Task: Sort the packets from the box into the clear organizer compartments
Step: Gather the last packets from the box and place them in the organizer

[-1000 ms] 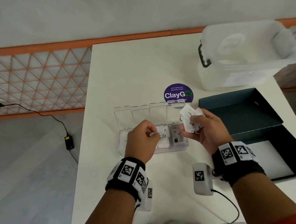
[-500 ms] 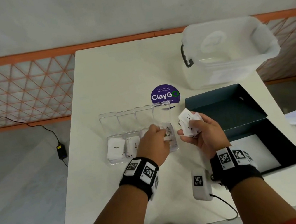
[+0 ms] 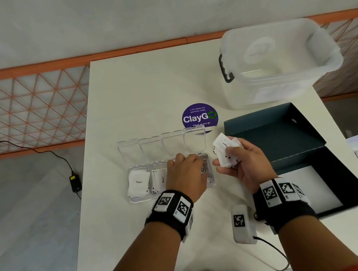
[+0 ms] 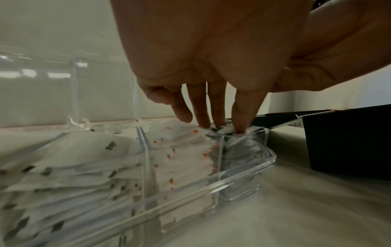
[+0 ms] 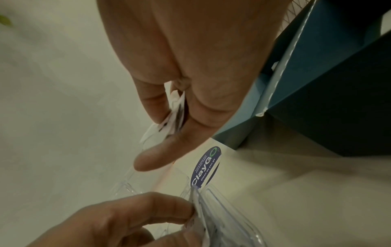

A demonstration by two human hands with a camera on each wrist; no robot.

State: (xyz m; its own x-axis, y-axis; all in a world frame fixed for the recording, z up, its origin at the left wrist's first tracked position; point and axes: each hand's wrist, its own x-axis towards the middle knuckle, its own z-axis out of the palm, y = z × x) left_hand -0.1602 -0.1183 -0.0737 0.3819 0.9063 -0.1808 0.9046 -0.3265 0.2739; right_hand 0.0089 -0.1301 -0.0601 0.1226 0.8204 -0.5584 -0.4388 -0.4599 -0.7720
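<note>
- Our left hand [image 3: 186,171] reaches into the clear organizer [image 3: 136,198], straight fingertips [image 4: 241,127] pressing a packet [image 4: 224,131] down onto the stack in the rightmost compartment.
- Our right hand [image 3: 243,165] hovers just right of the organizer, fingers curled round a small bundle of packets [image 3: 224,149] (still to be sorted).
- To seat this one well, we judge it best to push it flat below the rim without tipping the light tray.
- Sugar packets [image 3: 138,182] fill the leftmost compartment, pepper packets [image 3: 161,180] the next.
- The open dark box [image 3: 276,134] lies right of the organizer on a white table [image 3: 143,94]; a purple sticker [image 3: 199,115] and a lidded plastic tub [image 3: 278,61] lie farther back.
- An orange lattice railing [image 3: 23,108] runs beyond the table.
</note>
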